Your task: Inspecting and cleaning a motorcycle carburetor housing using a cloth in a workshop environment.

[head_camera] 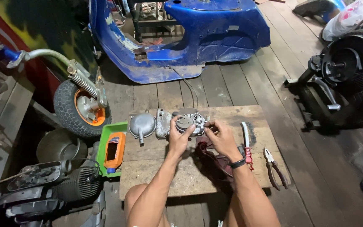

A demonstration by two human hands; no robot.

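My left hand (179,138) and my right hand (219,136) both grip a round grey metal engine part (188,122) with a thin cable running off it, held just above a low wooden board (156,168). The left hand wraps its left side; the right hand's fingers pinch its right edge. A dark red rag (213,159) lies under my right wrist. Left of the part sit a dome-shaped metal cover (142,125) and a flat metal cover (163,123).
A wire brush (245,136) and pliers (274,166) lie at the board's right. A green tray with an orange bottle (114,151) sits left. A blue scooter body (198,33), a wheel (80,109) and engines (345,71) surround the board on a plank floor.
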